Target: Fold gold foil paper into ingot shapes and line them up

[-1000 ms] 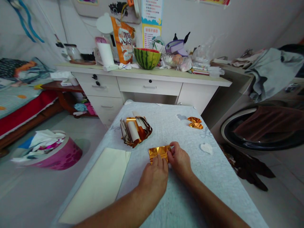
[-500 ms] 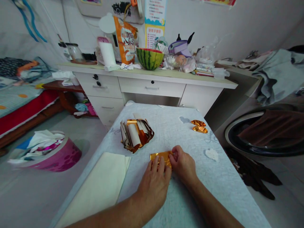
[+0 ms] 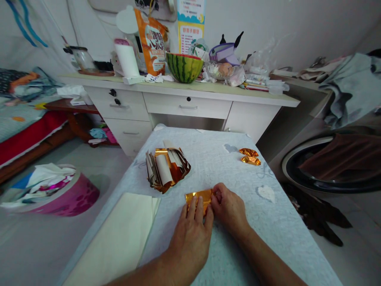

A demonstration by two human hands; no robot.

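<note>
Lying flat, grasping nothing, the left hand [image 3: 192,232] seems to steady a rectangular, shiny gold foil piece [image 3: 206,196] under its fingertips so the right hand [image 3: 229,206] can pinch the adjoining edge. Curled fingers hide the exact grip. Beside the left hand, a long cream paper sheet [image 3: 119,234] runs out of view.

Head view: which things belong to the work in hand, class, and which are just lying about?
Likely the job:
- gold foil sheet, left hand on it, right hand at its edge
- foil pile
- two gold twists

Likely just lying about:
- cut watermelon
- orange bag
- pink bin
</note>
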